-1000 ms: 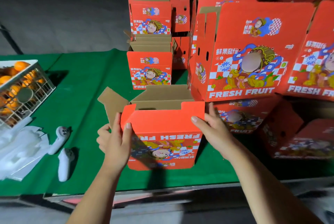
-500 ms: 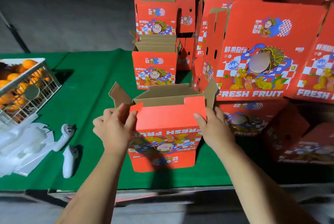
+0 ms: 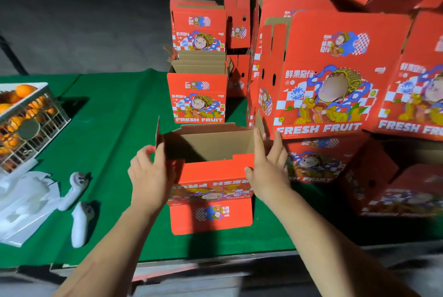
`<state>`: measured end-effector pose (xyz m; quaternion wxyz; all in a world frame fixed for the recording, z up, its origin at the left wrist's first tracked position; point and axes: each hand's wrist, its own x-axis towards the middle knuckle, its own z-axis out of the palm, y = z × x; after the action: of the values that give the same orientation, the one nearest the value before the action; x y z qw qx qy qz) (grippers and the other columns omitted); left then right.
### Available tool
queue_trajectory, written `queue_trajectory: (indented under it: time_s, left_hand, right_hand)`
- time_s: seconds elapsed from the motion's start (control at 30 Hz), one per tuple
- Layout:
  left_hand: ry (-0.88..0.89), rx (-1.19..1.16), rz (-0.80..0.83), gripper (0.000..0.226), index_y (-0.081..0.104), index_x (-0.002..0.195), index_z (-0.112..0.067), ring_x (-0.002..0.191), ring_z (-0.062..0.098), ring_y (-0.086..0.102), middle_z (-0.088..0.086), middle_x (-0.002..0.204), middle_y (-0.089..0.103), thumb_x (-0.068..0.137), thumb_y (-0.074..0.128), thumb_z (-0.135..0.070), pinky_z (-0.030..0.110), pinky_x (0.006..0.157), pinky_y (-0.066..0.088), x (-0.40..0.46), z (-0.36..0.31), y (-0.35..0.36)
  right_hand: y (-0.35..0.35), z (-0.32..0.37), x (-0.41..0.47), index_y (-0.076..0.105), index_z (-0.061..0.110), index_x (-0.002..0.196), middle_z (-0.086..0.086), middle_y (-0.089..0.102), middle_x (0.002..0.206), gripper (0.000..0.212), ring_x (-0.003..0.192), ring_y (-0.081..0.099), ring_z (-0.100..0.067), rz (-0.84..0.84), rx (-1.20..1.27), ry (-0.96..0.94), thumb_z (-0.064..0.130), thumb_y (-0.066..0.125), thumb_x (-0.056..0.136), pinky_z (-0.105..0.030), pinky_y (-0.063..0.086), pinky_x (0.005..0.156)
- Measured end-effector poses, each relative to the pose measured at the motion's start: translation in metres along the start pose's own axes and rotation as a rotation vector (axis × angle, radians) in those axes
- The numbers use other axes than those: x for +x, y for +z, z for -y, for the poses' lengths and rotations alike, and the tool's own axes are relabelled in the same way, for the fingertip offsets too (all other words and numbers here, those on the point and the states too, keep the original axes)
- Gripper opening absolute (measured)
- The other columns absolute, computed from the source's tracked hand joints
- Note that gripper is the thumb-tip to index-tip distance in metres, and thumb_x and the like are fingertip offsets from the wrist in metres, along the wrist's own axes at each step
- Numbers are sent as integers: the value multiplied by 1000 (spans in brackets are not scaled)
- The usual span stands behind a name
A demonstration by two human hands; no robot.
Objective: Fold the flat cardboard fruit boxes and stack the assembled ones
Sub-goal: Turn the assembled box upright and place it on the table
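- Head view, centre of the frame: a red fruit box [image 3: 211,191] stands open on the green table [image 3: 115,128], its brown inside showing and its printed front upside down to the camera.
- The left hand [image 3: 149,176] grips the box's left side flap, fingers curled over its edge.
- The right hand [image 3: 268,167] lies against the box's right side with fingers straight and spread (thumb at the red front flap), grasping nothing.
- Just behind, at upper centre, a stack of assembled boxes [image 3: 197,76] rises, the lower one open at the top.
- Right of the frame: a large red carton [image 3: 335,76] marked FRESH FRUIT leans among other red cartons.
- Left edge: a white crate of oranges [image 3: 26,119] sits above white packing sheets [image 3: 21,210].
- Lower left: two white controllers [image 3: 80,203] lie on the cloth.
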<state>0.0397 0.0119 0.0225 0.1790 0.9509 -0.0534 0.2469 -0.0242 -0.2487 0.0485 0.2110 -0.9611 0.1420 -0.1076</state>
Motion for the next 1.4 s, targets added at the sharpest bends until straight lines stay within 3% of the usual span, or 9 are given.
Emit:
queue_trajectory:
  time_s: [0.2,0.37,0.5,0.6,0.67,0.77,0.93,1.2,1.4]
  left_hand:
    - [209,-46,-2,59,49,148,-17,129,41,46,19,149,42,95,72,-24,53,106,40,-1,11,8]
    - [276,-32,1,43,55,128,-20,114,36,45,16,132,46,87,42,-18,53,96,40,-3,13,6]
    - [388,-30,14,18,49,112,-16,88,32,44,9,108,47,96,41,-13,51,82,44,-1,21,10]
    - [354,-19,68,39,49,134,-19,89,32,46,5,112,49,98,63,-16,46,83,42,9,22,14]
    - [359,16,117,45,47,145,-23,92,33,49,2,116,51,103,57,-33,46,84,43,15,24,15]
    - [399,10,166,50,48,149,-26,90,30,46,0,116,50,101,45,-39,44,84,42,19,28,12]
    - [367,-43,270,56,53,148,-23,97,30,45,3,114,49,93,44,-33,43,91,38,33,20,0]
    - [-170,-572,-166,54,39,147,1,127,22,35,19,137,42,95,53,0,34,107,38,49,15,7]
    - [27,-433,-32,73,33,154,-11,115,26,47,11,133,46,93,72,-21,32,103,30,18,10,19]
  right_hand:
    - [6,32,-2,12,25,163,-8,-3,171,90,156,-8,-33,-33,-227,-381,18,59,86,-46,-11,124]
    - [13,56,20,38,19,155,-5,42,153,67,132,49,-35,-17,-265,-765,27,58,92,-45,37,112]
    - [14,58,55,-6,36,162,12,-32,165,91,125,58,-40,156,-64,-397,30,57,97,-45,52,91]
    - [20,60,65,-15,41,160,13,-54,151,95,105,65,-38,218,-40,-287,30,57,98,-33,42,64]
    - [21,60,64,-16,45,158,13,-58,146,94,126,54,-43,263,-56,-312,30,55,99,-39,49,76]
    - [24,53,55,-17,43,159,9,-53,152,93,147,24,-43,199,-150,-337,38,54,98,-51,33,113]
    - [22,36,43,-14,35,161,-6,-44,160,92,156,-16,-32,49,-222,-340,48,50,97,-49,3,126]
    - [44,-10,-9,30,36,158,-4,3,171,78,156,9,-30,-261,91,-163,43,64,89,-53,22,119]
    - [51,-17,-6,45,30,150,-2,4,172,66,158,4,-25,-114,117,-130,54,64,91,-53,28,121]
